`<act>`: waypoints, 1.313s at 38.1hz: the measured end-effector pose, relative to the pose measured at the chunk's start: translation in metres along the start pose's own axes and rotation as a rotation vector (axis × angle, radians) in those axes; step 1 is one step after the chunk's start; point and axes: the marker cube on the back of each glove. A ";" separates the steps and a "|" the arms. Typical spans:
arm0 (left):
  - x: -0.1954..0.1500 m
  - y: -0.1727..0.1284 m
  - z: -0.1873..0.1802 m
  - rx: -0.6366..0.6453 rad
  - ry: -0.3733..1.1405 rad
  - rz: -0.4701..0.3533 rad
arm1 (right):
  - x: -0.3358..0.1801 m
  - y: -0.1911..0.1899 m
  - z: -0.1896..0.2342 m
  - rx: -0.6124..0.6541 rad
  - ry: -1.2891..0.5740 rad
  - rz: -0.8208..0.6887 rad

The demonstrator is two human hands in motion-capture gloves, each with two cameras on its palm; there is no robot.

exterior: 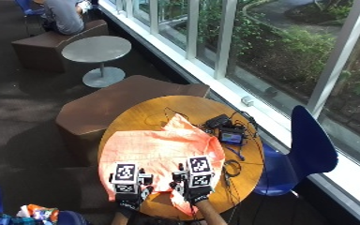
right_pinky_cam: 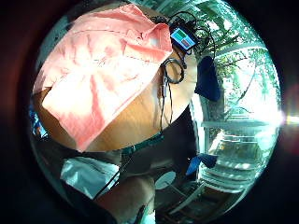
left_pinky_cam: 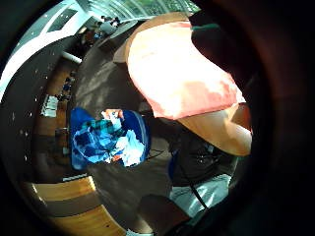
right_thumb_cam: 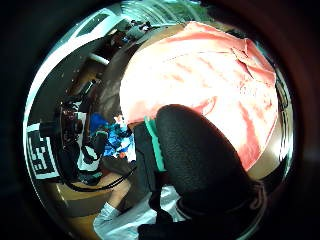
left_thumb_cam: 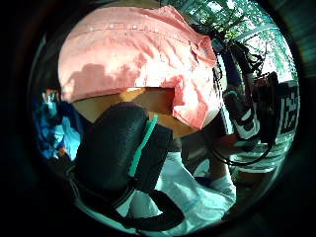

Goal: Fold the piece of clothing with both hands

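An orange short-sleeved shirt (exterior: 161,150) lies spread flat on the round wooden table (exterior: 136,112); it also shows in the palm views (left_thumb_cam: 133,49) (right_pinky_cam: 98,70). My left hand (exterior: 129,199) hovers at the table's near edge, just over the shirt's near left corner. My right hand (exterior: 195,192) hovers beside it, above the shirt's near edge. Neither hand holds cloth. Each palm view shows a relaxed black thumb, the left thumb (left_thumb_cam: 118,148) and the right thumb (right_thumb_cam: 200,160), with the shirt (right_thumb_cam: 210,75) some way off beyond it.
A small screen device with black cables (exterior: 230,133) sits on the table to the right of the shirt. A blue chair (exterior: 304,150) stands at the right, a brown bench (exterior: 123,103) at the far left. A blue bin of clothes (left_pinky_cam: 106,137) is on the floor at my left.
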 end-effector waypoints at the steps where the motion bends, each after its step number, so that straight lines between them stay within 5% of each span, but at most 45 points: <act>1: 0.000 0.000 0.000 -0.001 0.001 0.002 | 0.000 0.000 0.000 0.000 0.001 0.001; 50: -0.010 0.013 -0.001 -0.077 0.014 0.009 | -0.012 -0.003 0.004 -0.007 0.018 -0.034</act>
